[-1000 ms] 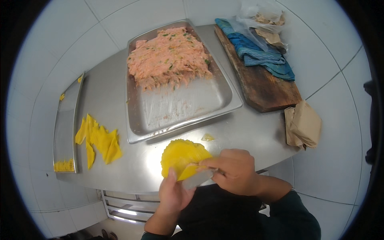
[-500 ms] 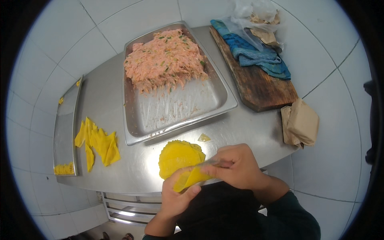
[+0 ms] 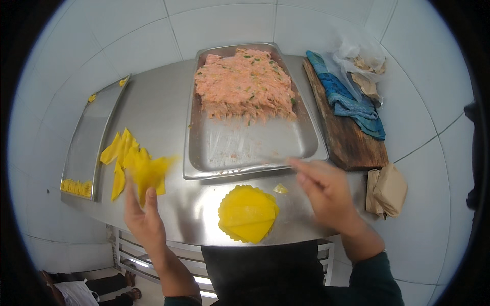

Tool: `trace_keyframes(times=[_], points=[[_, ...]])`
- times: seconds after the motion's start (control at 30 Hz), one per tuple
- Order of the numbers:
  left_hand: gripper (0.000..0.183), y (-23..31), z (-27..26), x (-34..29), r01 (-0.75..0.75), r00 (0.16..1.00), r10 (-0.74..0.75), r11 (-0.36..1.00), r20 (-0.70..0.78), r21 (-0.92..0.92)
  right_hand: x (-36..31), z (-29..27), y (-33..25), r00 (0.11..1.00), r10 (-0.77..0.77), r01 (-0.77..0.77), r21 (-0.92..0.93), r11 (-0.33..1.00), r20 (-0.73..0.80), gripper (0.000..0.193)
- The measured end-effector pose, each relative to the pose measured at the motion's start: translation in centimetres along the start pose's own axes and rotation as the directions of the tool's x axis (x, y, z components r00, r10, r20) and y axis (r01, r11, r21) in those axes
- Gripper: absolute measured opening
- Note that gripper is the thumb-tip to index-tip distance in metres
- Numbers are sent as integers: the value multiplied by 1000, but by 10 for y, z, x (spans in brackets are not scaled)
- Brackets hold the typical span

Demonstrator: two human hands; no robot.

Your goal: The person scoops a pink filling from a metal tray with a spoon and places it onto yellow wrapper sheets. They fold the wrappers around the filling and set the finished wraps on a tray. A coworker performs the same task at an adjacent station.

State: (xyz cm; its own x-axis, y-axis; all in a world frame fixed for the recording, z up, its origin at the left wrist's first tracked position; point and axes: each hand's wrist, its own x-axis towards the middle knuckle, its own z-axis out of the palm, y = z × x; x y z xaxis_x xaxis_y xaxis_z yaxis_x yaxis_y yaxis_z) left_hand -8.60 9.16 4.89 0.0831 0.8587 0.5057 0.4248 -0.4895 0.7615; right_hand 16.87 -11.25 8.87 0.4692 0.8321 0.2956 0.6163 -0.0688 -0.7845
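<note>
The left hand (image 3: 143, 219) extends at left, fingers spread open; a blurred yellow wrapper (image 3: 153, 172) is at their tips, contact unclear. The right hand (image 3: 325, 193) grips a thin tool (image 3: 278, 160), its blade smeared near the tray's (image 3: 245, 172) near rim.

Markings: none legible.
No text, label, brand, number or sign can be read on the brown paper packet (image 3: 390, 191) right of the right hand (image 3: 325, 196), the clear plastic bag (image 3: 352, 48) beyond it, the deep metal pan (image 3: 255, 172) ahead and left of it, or the narrow metal tray (image 3: 94, 137) left of the left hand (image 3: 145, 217).
</note>
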Motion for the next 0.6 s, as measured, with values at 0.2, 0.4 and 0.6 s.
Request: trace_keyframes(times=[0.2, 0.4, 0.6], points=[[42, 22, 5, -24, -120, 697, 333, 927, 635, -355, 98, 29, 42, 952, -301, 255, -392, 884, -61, 28], [30, 27, 45, -54, -411, 392, 524, 835, 756, -366, 169, 65, 75, 975, -212, 208, -619, 758, 68, 28], [15, 24, 51, -56, -447, 399, 558, 811, 728, -376, 177, 71, 84, 968, -155, 246, -636, 732, 196, 25]])
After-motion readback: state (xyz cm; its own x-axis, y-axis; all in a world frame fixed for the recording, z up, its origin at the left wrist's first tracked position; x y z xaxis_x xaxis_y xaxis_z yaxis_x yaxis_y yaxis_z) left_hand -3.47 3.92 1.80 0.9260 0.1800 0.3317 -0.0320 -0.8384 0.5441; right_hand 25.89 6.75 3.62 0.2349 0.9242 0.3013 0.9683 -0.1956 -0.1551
